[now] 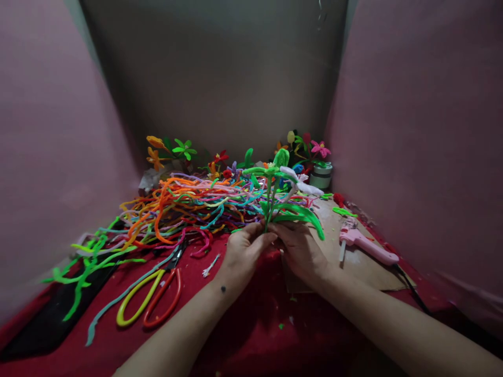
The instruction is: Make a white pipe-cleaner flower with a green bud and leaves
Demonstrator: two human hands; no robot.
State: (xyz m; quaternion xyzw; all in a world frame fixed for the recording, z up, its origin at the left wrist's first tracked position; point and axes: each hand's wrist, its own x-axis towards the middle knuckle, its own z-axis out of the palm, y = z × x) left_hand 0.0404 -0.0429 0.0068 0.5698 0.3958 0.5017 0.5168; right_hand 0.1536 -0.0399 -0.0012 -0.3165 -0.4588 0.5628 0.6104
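Observation:
A green pipe-cleaner flower (271, 192) stands upright in front of me, its thin stems gathered at the bottom between my hands. My left hand (244, 250) is closed, thumb and fingers pinching the stem base. From the other side my right hand (302, 252) also closes on it, with most of its fingertips hidden. Long green leaves (302, 213) curve out to the right above my right hand. A white pipe-cleaner flower (302, 182) shows just right of the green one; whether it belongs to the held stems I cannot tell.
Behind my left hand spreads a heap of coloured pipe cleaners (168, 207). Scissors (179, 285) lie at left. At right, a pink glue gun (371, 246) rests on a cardboard sheet (353, 275), its cord trailing off. Finished flowers (184, 150) and a pale jar (321, 175) line the back.

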